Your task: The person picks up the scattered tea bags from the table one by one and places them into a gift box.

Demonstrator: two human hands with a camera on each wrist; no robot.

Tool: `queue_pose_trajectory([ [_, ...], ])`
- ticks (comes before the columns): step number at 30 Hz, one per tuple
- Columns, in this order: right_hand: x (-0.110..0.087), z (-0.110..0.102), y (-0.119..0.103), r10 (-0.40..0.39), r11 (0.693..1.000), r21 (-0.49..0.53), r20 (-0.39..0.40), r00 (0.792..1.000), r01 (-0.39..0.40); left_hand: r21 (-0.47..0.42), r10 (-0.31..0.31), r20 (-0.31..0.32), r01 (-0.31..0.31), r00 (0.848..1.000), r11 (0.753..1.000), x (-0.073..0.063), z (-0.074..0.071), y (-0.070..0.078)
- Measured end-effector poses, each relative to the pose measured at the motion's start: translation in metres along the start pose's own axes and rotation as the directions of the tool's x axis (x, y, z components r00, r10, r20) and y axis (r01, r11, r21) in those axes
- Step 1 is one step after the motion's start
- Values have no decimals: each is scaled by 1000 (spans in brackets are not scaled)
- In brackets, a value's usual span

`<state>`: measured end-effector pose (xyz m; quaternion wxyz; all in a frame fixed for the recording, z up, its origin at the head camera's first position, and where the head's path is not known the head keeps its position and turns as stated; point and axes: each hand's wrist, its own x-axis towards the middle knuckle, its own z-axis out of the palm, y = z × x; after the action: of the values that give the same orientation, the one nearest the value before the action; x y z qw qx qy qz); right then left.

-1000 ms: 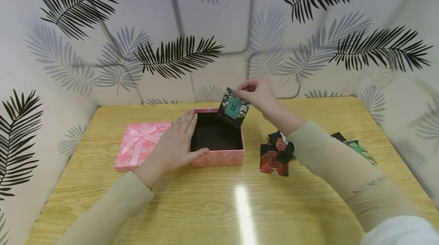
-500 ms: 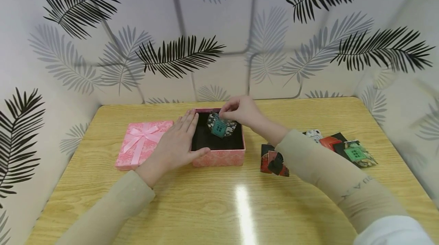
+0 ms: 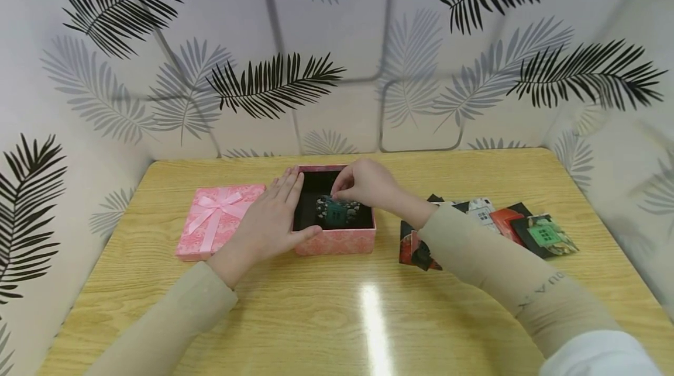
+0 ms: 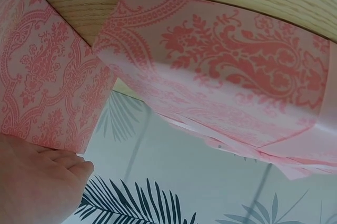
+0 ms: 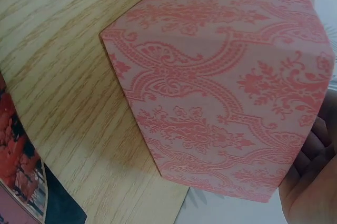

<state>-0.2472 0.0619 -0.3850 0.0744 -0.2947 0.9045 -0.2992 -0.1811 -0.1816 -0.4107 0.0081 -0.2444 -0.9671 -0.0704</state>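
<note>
A pink patterned box (image 3: 334, 242) with a black interior stands uncovered on the table. My left hand (image 3: 263, 221) rests along its left rim with straight fingers, the thumb at the front side. Reaching in over the right side, my right hand (image 3: 368, 185) pinches the top of a small flat black packet (image 3: 337, 213) with a teal label and white flowers. The packet is inside the box, its lower part in shadow. In the left wrist view, the left hand (image 4: 39, 182) lies at the box wall (image 4: 52, 71); the right wrist view shows the right hand (image 5: 310, 176) behind another wall (image 5: 210, 82).
The pink lid (image 3: 202, 230) with a ribbon bow lies left of the box, partly behind the left hand. Several flat packets lie to the right: a red one (image 3: 408, 246), a white one (image 3: 481, 212) and a green-labelled one (image 3: 545, 234), some covered by the right sleeve (image 3: 489, 265).
My right hand has carried the teal-labelled packet from above the box's back right corner down and left into the box. My left hand has stayed on the rim.
</note>
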Motion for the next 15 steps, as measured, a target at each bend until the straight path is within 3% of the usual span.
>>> queue_pose_trajectory([
  [7,-3,4,-1,17,998,-61,-26,1000,-19,-1,-2,1,2,1000,1000,0,1,0],
  [15,-10,1,2,17,998,69,-62,998,-13,-1,-1,0,1,1000,1000,1,2,0],
])
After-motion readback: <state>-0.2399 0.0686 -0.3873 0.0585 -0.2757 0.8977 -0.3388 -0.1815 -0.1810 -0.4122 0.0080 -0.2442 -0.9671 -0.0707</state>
